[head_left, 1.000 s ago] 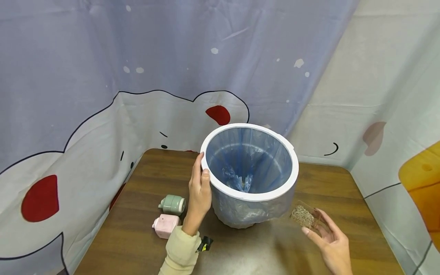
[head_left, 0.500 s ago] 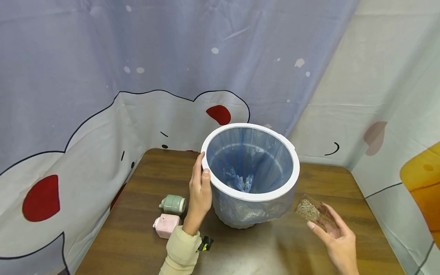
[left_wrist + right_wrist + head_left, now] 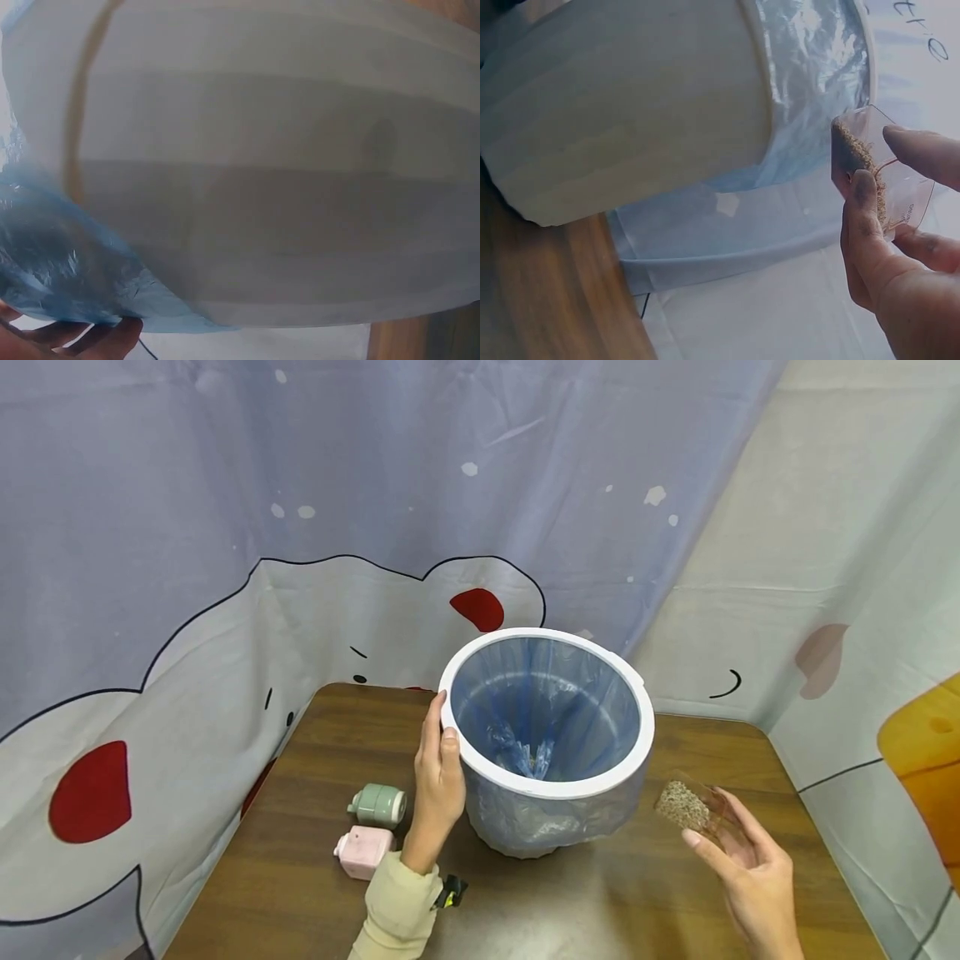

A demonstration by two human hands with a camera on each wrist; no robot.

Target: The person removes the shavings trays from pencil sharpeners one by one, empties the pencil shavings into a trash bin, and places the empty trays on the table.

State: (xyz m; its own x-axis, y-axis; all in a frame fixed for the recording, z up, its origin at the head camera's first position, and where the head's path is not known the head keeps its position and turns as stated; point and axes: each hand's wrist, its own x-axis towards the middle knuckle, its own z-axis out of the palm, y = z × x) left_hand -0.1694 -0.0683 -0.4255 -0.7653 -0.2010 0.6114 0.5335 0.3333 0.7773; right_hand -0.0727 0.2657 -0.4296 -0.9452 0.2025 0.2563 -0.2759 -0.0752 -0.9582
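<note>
A white-rimmed trash bin [image 3: 553, 789] lined with a thin blue bag [image 3: 517, 685] stands on the wooden table. My left hand [image 3: 437, 777] holds its left side, thumb and fingertips against the rim; in the left wrist view these fingers [image 3: 112, 339] touch the bagged edge. To the right of the bin, my right hand [image 3: 750, 864] pinches a small clear plastic box [image 3: 686, 806] between thumb and fingers. Fine brownish grains [image 3: 862, 154] lie inside that box, seen in both the head and right wrist views. Box and bin are apart.
Left of my left forearm, a green bottle-shaped container [image 3: 378, 805] and a pink one [image 3: 363, 852] lie on the table [image 3: 300, 760]. A printed curtain [image 3: 360, 485] hangs behind the table and along its sides.
My right hand has carried the clear box rightward and slightly farther forward, away from the bin. The left hand and the bin have stayed nearly still.
</note>
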